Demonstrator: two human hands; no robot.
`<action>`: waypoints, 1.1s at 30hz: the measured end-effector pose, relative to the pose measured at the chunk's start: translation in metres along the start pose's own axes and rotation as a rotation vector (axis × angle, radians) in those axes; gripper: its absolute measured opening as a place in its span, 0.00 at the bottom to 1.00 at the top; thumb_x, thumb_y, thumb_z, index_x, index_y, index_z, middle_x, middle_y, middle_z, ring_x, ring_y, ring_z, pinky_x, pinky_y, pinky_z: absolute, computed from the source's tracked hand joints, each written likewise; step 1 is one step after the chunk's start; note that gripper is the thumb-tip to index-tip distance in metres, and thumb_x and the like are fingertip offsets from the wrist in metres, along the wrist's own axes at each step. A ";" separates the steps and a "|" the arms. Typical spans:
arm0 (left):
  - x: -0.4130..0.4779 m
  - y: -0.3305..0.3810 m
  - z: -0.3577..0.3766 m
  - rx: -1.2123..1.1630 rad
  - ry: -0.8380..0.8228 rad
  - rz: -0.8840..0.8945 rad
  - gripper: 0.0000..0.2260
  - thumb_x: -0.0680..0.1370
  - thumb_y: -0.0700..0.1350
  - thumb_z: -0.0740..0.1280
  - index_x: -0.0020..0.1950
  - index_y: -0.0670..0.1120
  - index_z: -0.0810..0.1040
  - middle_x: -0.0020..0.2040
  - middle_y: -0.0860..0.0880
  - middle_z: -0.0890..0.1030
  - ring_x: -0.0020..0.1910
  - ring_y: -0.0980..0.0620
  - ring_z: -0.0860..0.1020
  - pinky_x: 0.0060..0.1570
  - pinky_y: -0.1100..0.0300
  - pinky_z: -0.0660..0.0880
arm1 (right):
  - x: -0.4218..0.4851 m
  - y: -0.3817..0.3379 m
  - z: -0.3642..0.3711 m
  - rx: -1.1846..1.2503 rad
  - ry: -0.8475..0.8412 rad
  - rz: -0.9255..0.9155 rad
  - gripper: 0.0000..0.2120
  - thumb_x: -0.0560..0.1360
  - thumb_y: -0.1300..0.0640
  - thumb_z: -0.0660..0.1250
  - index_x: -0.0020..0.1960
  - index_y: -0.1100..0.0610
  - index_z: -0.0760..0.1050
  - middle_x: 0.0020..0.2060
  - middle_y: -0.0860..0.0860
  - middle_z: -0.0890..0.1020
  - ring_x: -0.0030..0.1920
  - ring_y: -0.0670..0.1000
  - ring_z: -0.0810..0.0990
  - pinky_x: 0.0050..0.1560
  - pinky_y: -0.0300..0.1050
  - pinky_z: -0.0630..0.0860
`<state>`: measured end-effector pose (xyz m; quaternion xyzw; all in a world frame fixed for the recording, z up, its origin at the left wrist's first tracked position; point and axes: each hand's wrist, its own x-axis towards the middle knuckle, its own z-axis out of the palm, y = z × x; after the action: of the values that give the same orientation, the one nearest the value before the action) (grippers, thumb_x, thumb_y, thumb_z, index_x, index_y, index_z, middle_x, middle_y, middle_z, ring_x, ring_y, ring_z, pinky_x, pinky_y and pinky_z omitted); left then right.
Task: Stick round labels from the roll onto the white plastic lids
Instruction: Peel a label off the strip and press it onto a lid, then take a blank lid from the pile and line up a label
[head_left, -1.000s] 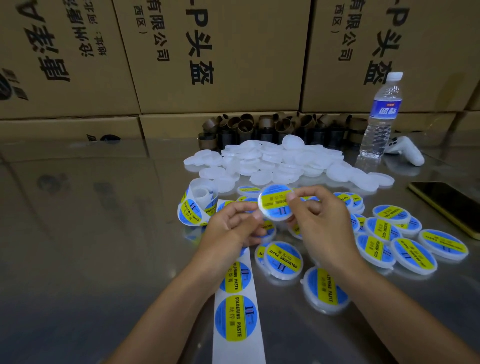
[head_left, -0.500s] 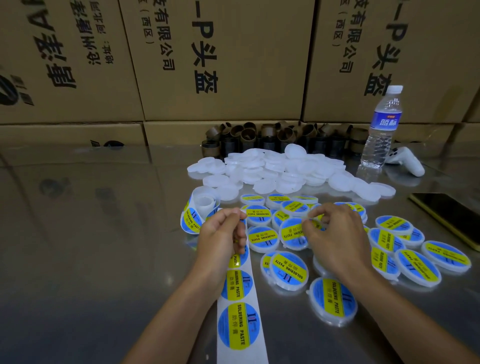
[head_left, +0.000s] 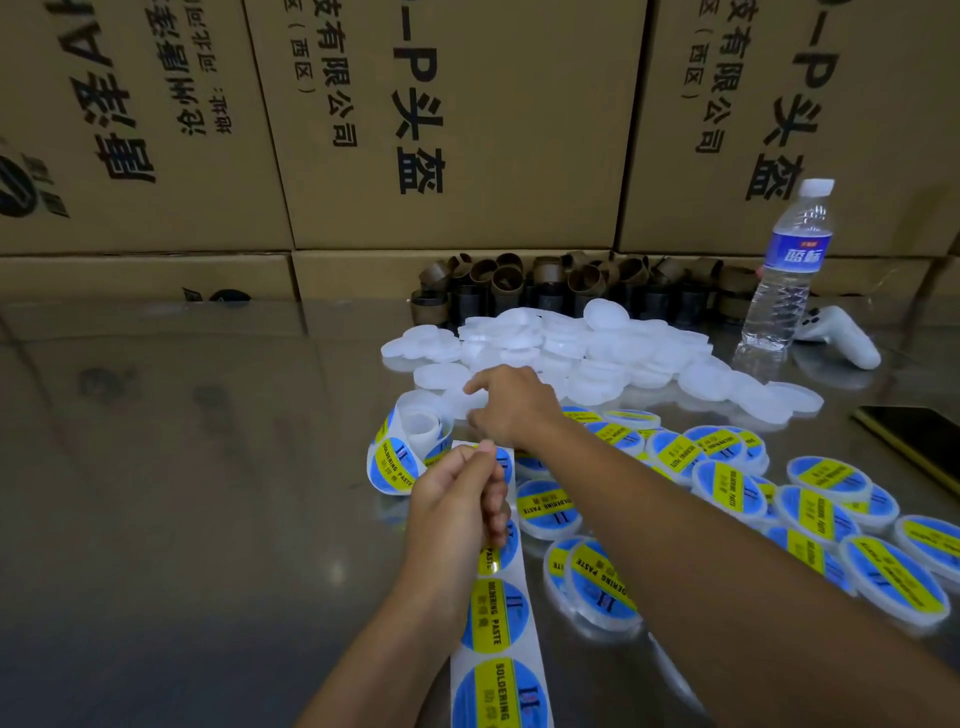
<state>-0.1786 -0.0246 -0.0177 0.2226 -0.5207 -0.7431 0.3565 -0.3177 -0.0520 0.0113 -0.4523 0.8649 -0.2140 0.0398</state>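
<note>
A strip of backing paper (head_left: 500, 613) with round blue-and-yellow labels runs from the label roll (head_left: 402, 452) toward me. My left hand (head_left: 454, 501) pinches the strip near its far end. My right hand (head_left: 511, 410) reaches forward past it to the near edge of the pile of bare white lids (head_left: 576, 345). Its index finger and thumb close on one bare lid (head_left: 456, 403). Several labelled lids (head_left: 727, 467) lie to the right under and beside my right forearm.
A water bottle (head_left: 789, 270), a white controller (head_left: 844, 338) and a phone (head_left: 917, 436) sit at the right. Brown cardboard cores (head_left: 545, 286) line the back in front of stacked cartons (head_left: 441, 130). The table's left half (head_left: 182, 467) is shiny metal.
My right hand set the freshly labelled lid down among the others, then reached forward and left to a bare lid. My left hand has stayed on the strip.
</note>
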 end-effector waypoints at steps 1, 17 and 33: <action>0.000 0.000 0.000 -0.002 -0.005 0.003 0.16 0.80 0.42 0.61 0.32 0.43 0.69 0.22 0.51 0.64 0.20 0.55 0.63 0.21 0.65 0.63 | 0.003 0.002 0.002 -0.030 -0.032 0.034 0.17 0.74 0.54 0.66 0.63 0.48 0.74 0.62 0.53 0.75 0.67 0.54 0.66 0.63 0.51 0.65; -0.003 0.005 -0.002 -0.016 -0.008 -0.006 0.15 0.80 0.41 0.61 0.33 0.44 0.71 0.24 0.50 0.70 0.22 0.55 0.68 0.22 0.65 0.66 | -0.042 0.007 -0.040 0.795 0.373 -0.052 0.07 0.79 0.59 0.62 0.42 0.56 0.75 0.35 0.48 0.78 0.35 0.42 0.77 0.35 0.34 0.70; -0.011 0.011 0.002 0.020 -0.029 -0.012 0.17 0.80 0.52 0.60 0.33 0.48 0.77 0.32 0.50 0.78 0.32 0.52 0.75 0.31 0.59 0.70 | -0.156 0.012 -0.019 0.960 0.232 -0.015 0.08 0.77 0.58 0.65 0.40 0.51 0.79 0.31 0.45 0.83 0.35 0.42 0.82 0.38 0.37 0.78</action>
<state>-0.1695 -0.0176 -0.0072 0.2182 -0.5318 -0.7432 0.3423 -0.2396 0.0852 0.0041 -0.3624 0.6642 -0.6375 0.1455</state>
